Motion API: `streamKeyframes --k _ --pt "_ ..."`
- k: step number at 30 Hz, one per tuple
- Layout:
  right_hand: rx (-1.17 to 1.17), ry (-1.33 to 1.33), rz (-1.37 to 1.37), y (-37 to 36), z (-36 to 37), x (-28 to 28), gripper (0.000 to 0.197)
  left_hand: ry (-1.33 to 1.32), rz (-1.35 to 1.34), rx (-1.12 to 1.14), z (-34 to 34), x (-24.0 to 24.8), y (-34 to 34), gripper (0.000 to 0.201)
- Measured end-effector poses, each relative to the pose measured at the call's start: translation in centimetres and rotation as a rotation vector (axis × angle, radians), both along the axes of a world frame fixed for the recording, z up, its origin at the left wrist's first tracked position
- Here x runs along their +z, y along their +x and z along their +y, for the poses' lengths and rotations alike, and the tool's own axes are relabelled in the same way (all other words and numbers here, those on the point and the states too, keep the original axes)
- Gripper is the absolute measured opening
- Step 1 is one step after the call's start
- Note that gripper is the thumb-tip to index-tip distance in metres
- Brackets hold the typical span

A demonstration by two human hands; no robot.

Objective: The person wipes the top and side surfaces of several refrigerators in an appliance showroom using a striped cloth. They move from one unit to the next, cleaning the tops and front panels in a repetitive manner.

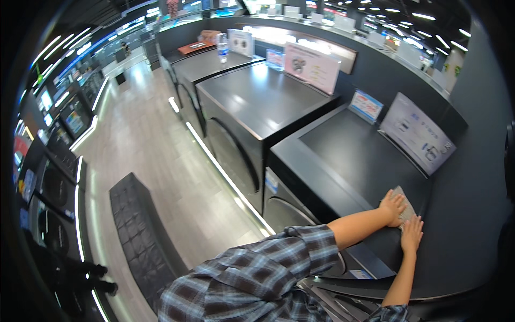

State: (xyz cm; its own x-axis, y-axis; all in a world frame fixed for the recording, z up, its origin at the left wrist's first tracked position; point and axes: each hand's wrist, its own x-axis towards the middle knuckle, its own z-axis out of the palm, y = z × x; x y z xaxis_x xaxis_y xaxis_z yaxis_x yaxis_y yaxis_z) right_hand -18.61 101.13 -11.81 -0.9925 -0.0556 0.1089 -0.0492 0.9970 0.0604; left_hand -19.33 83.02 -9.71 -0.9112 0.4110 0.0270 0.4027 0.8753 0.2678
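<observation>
Both hands flat on a grey cloth atop a black washer.

Left to right: a black bench [140, 236] stands on the floor, well apart from the washer [343, 155]. The left hand [393, 207] lies on the cloth [406, 206], fingers spread and pressing, not clenched. The right hand [412, 234] lies just beside it, fingers extended onto the cloth's near edge. Most of the cloth is hidden under the hands. A tilted sign [417, 133] stands behind; its print is unreadable.
</observation>
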Motion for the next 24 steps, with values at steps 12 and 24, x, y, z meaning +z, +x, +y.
streamKeyframes --k 12,24 --pt "0.057 0.003 0.072 5.4 -1.5 -1.1 0.057 0.050 0.018 -0.018 -2.5 -0.5 5.4 0.079" --pt "0.295 -0.069 0.095 9.9 -15.1 0.2 0.057 -0.032 0.067 0.011 -16.2 -0.3 10.5 0.077"
